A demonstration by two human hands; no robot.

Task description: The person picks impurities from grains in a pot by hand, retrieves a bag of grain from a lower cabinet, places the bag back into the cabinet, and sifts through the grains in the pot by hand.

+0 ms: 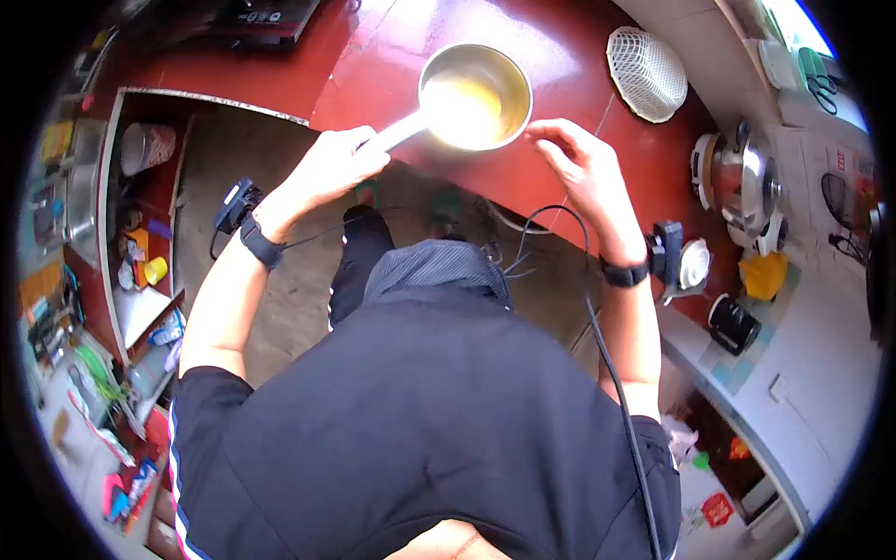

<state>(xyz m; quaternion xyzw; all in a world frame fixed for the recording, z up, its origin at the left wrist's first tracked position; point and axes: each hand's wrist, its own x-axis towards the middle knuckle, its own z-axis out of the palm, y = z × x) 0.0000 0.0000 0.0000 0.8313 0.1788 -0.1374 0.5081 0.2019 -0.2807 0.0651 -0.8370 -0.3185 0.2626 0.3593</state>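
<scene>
Saucepan (512, 77): round, silvery, pale-handled, yellowish inside
Place: over red counter (574, 65), at its near edge
Left hand (329, 168): closed around handle (403, 132)
Right hand (586, 166): thumb parted, nothing held, just beside saucepan

"How does the saucepan (483, 65) look?"

"Metal, smooth and shiny along its inner wall. The countertop (574, 93) is glossy, throwing back bright glare."

"And the basket (647, 75)?"

"Plastic, by its look, latticed rather than smooth. The shirt (429, 401) is matt cloth; the floor (252, 159) looks dull."
</scene>
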